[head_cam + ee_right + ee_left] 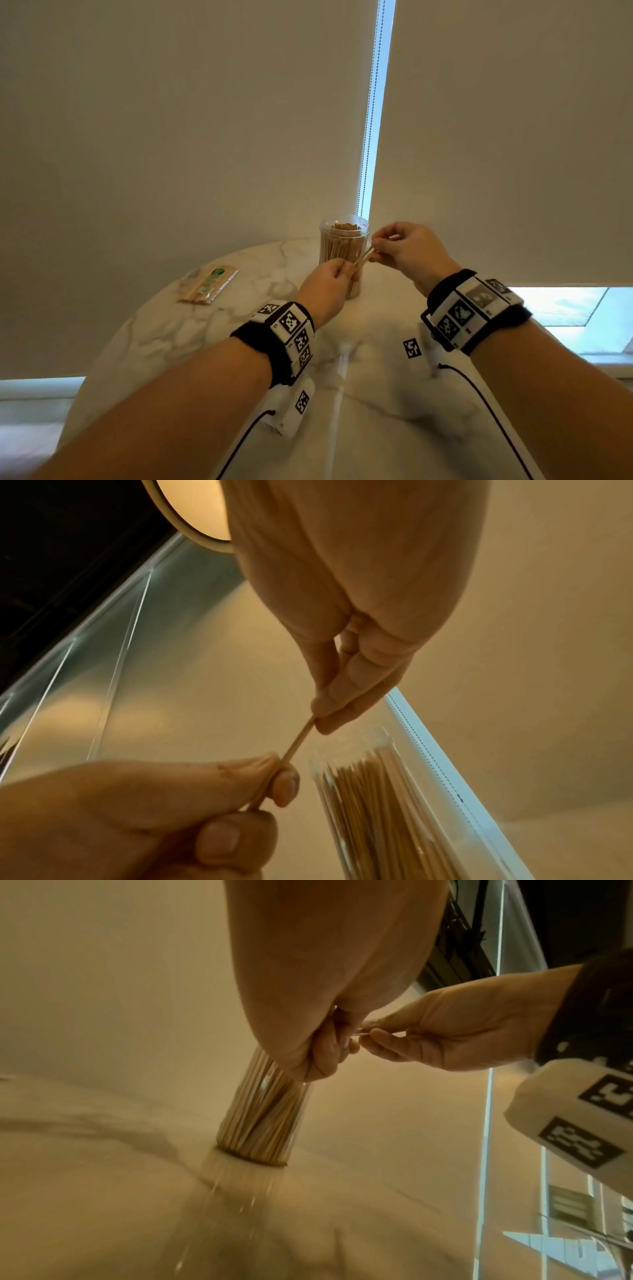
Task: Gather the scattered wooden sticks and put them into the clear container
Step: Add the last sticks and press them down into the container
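Note:
A clear round container (pixel 343 246) packed with upright wooden sticks stands at the far side of the marble table (pixel 164 335); it also shows in the left wrist view (pixel 263 1121) and the right wrist view (pixel 369 799). Just in front of it, both hands hold a thin wooden stick (pixel 363 259) between them. My left hand (pixel 342 270) pinches its lower end and my right hand (pixel 375 253) pinches its upper end. In the right wrist view the stick (pixel 297 742) runs from the right fingertips (pixel 325 718) down into the left hand (pixel 274 785).
A flat clear packet of wooden sticks with a green label (pixel 208 285) lies on the table to the left of the container. Pale roller blinds hang close behind the table, with a bead cord (pixel 371 113) in the gap.

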The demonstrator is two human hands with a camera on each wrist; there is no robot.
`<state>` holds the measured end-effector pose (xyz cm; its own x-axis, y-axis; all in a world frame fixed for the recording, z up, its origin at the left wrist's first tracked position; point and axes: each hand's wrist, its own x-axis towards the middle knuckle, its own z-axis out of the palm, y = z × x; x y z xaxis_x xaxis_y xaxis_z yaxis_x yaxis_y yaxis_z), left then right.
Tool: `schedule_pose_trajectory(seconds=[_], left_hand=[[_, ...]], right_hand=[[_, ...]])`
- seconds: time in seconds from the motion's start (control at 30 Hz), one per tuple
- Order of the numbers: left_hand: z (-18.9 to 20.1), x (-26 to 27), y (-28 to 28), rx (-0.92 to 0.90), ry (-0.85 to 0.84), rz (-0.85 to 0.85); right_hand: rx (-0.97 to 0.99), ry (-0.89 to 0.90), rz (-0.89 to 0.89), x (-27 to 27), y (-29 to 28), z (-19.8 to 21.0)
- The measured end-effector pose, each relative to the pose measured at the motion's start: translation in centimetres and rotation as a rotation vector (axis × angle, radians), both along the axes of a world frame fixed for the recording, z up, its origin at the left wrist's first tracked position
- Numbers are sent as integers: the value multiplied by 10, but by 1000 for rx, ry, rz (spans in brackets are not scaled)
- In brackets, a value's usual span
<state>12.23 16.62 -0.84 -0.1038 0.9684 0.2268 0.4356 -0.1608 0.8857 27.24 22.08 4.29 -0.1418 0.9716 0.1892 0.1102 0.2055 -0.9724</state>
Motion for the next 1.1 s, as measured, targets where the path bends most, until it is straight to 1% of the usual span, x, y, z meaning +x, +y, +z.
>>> schedule_pose_trajectory(seconds=[0.1,0.17,0.23,0.3,0.33,0.4,0.47,0.53,0.6,0.67,0.73,0.83,0.93,1.0,1.1], left_hand=[[13,-3,17,20,-78,-6],[22,-6,27,11,-117,-1],[29,-17,45,52,-114,106],[30,-30,62,34,-165,242],[29,-35,70,4,-173,280],[24,-39,82,-68,-124,280],[18,-35,93,-81,-78,229],[9,-33,102,-56,-91,151],[-1,-33,108,-54,-116,91],[-9,-34,112,-44,-127,79],[-11,-35,114,-34,-134,70],[-14,-35,117,-33,-140,74],[-14,-35,118,-50,-146,73],[-15,-35,118,-54,-156,73],[-16,-35,120,-43,-143,81]], right_hand=[[58,-14,4,-7,18,19],[160,-77,-29,-8,31,35],[320,-113,-132,-6,47,53],[445,-172,-251,-5,58,71],[486,-230,-289,-6,62,77],[533,-385,-290,-14,71,81],[533,-584,-228,-27,79,76],[516,-768,-158,-38,85,68],[468,-926,-38,-47,88,60],[421,-1108,81,-53,88,57],[398,-1173,114,-57,89,61],[440,-1161,55,-63,91,64],[464,-1355,25,-73,91,54],[416,-1415,62,-75,94,54],[345,-1420,150,-73,98,61]])
